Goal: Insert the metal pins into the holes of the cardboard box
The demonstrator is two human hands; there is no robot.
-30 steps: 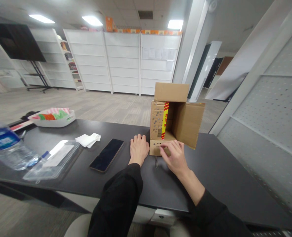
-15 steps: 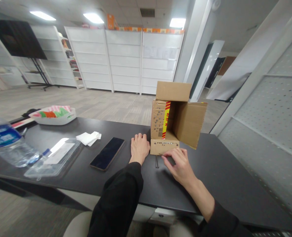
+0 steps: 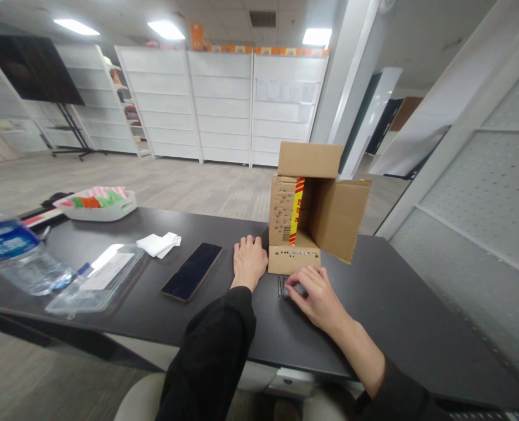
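An open cardboard box (image 3: 347, 222) lies on its side on the dark table, its opening facing me. Its left flap (image 3: 281, 213) and front flap (image 3: 294, 264) carry small round holes or studs. Two or so thin metal screws or nails (image 3: 279, 286) lie just in front of the front flap. My left hand (image 3: 249, 261) rests on the table, touching the box's left side, fingers slightly spread. My right hand (image 3: 314, 292) is pinched at the thin metal pieces; what its fingertips hold is too small to make out.
Left of my hands are a phone (image 3: 192, 272), white tissues (image 3: 158, 244), a clear plastic case (image 3: 96, 280), a water bottle (image 3: 22, 251) and a white basket (image 3: 105, 215). A perforated panel (image 3: 474, 199) stands at the right.
My right hand has moved slightly down and left towards the metal pieces. The thin piece that showed at its fingertips near the front flap no longer shows there. My left hand stays put.
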